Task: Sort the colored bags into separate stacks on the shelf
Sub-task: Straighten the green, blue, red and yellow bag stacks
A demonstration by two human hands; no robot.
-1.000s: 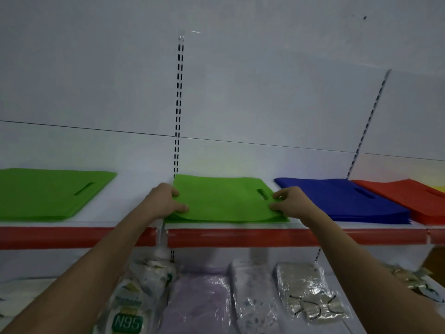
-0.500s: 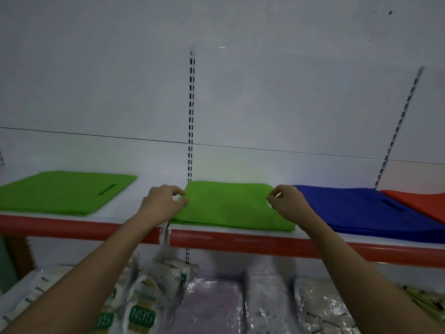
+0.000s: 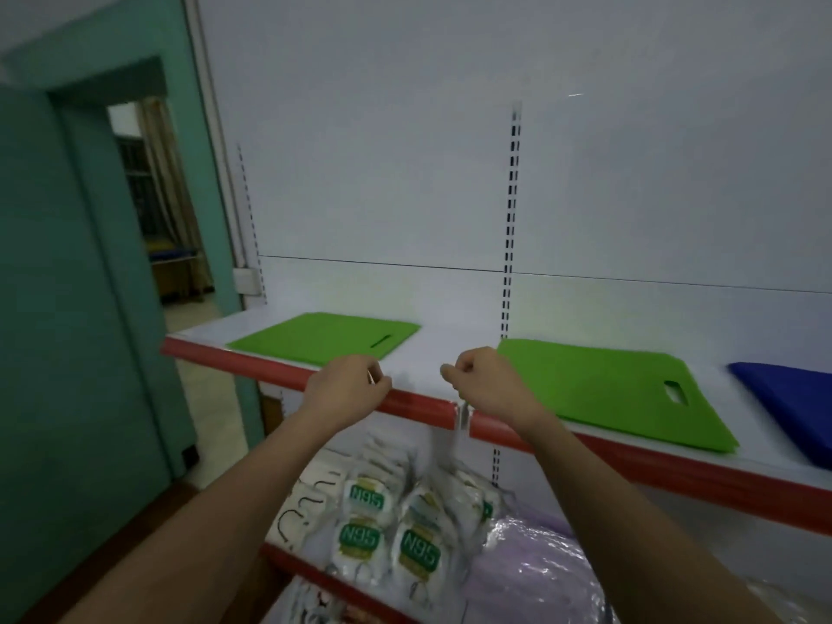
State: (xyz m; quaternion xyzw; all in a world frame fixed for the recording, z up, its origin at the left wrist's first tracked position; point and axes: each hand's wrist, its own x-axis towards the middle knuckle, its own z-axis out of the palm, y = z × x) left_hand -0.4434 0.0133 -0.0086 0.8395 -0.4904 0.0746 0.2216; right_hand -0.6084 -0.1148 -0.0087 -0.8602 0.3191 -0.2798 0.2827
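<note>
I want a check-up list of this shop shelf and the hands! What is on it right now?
Surface: white shelf with a red front edge; bare strip between the green bags.
Job's things: left green bag, flat; right green bag, flat, with a cut-out handle; blue bag, partly out of frame.
Clutter: N95 mask packs and a purple packet on the lower shelf.
Grip: left hand and right hand, fingers curled, holding nothing, over the front edge.
Cables: nothing seen.
Surroundings: white back panel, green doorway.

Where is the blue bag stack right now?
In the head view, the blue bag stack lies at the shelf's far right, beside the nearer green stack.
</note>
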